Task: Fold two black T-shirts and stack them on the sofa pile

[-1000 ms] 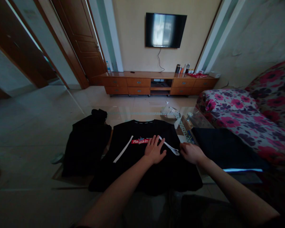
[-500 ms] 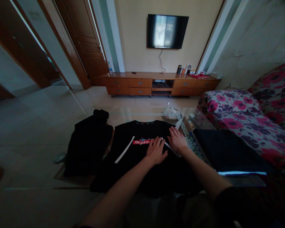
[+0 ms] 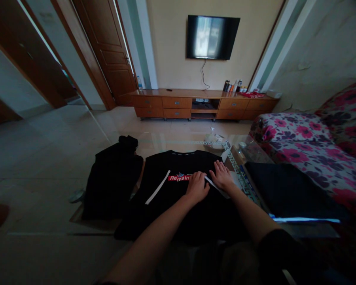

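A black T-shirt lies spread out on a glass-topped table, its neckline facing away from me. Across its chest runs a red print with white lettering, and a white stripe slants down each side. My left hand rests on the right end of the print with its fingers somewhat bent and thumb apart, covering part of the lettering. Beside the right stripe, near the shirt's shoulder, my right hand lies palm down with its fingers spread. Neither hand holds anything visible.
Dark clothing is heaped left of the shirt. A folded dark cloth lies on the right, close to a flowered sofa. Beyond the shirt stand a small jar and a container with crumpled white stuff. A low wooden cabinet lines the wall.
My left hand's fingers have drawn in and bent more on the print. My right hand stays near the shoulder, its fingers slightly more apart. The view has shifted slightly.
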`<state>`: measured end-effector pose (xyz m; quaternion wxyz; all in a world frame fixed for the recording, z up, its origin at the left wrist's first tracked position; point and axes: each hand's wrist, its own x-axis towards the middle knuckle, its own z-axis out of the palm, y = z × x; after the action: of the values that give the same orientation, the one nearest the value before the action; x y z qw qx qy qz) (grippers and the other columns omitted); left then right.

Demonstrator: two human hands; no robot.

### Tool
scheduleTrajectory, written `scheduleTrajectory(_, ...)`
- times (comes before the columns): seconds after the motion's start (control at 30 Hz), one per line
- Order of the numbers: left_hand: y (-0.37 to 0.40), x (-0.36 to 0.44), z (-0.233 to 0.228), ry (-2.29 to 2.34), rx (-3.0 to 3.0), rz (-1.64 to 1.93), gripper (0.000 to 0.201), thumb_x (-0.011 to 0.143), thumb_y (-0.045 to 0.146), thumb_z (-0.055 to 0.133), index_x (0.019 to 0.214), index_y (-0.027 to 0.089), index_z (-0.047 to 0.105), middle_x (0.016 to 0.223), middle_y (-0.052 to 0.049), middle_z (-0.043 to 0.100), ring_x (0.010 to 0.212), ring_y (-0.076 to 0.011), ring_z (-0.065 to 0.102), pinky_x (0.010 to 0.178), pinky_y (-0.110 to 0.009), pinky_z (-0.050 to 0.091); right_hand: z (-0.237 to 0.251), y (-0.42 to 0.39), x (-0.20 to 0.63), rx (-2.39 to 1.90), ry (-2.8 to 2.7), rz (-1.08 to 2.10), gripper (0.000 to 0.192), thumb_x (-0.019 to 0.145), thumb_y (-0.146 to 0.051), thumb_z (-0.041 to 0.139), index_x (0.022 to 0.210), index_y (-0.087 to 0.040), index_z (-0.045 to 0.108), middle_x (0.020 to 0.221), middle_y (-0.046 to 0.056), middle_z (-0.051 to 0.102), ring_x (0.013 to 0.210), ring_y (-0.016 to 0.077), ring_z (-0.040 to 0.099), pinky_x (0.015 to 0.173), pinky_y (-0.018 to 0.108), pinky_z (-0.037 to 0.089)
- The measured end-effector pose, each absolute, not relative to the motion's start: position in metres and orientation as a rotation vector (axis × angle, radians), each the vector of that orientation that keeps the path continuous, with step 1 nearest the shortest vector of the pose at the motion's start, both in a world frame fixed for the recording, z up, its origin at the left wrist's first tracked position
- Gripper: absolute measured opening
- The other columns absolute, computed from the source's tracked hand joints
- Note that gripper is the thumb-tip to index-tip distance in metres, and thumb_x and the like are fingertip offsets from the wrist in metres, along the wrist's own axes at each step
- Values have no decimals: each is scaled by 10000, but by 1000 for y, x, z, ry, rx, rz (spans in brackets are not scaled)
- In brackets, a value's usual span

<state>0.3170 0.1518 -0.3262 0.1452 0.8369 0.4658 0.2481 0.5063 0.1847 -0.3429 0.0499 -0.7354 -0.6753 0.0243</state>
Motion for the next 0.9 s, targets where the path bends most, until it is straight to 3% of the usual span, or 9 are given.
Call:
scheduleTrajectory(0.1, 150, 315, -323, 1371, 2435, 703, 356, 893, 276, 562, 1239, 193, 552, 1335, -129, 534, 1256, -276, 493, 1091, -445, 397, -348, 188, 512, -2256, -2004, 24, 810, 1003, -622, 211, 1623, -101, 208, 1701, 111, 70, 1566, 252, 54, 1254, 436, 102)
scheduleTrajectory(0.27, 149, 312, -327, 1206, 2602, 622, 585, 951, 356, 486, 1511, 220, 381, 1618, -88, 351, 1488, -263, 294, 1231, -467, 230, -353, 193, 520, -2280, -1981, 85, 816, 1002, -645, 188, 1622, -116, 222, 1697, 112, 109, 1563, 247, 80, 1256, 439, 100)
scheduleTrajectory(0.43, 150, 311, -334, 1211, 2606, 489, 588, 989, 446, 403, 1541, 244, 381, 1640, -60, 338, 1513, -273, 279, 1239, -492, 211, -358, 193, 524, -2265, -1941, 58, 809, 1007, -647, 174, 1619, -121, 238, 1692, 103, 149, 1559, 247, 115, 1259, 450, 104)
scheduleTrajectory(0.7, 144, 288, -326, 1237, 2640, 484, 608, 1004, 466, 384, 1550, 201, 362, 1635, -102, 340, 1514, -269, 284, 1246, -470, 201, -338, 176, 529, -2217, -1987, 40, 740, 1037, -570, 142, 1611, -117, 258, 1675, 100, 222, 1552, 227, 161, 1266, 436, 105)
scheduleTrajectory(0.9, 143, 232, -315, 1396, 2640, 459, 569, 1009, 448, 380, 1521, 201, 411, 1612, -103, 382, 1512, -265, 292, 1252, -468, 180, -339, 133, 526, -2119, -2176, 77, 752, 1027, -608, 192, 1613, -142, 265, 1690, 105, 160, 1558, 239, 129, 1253, 427, 155)
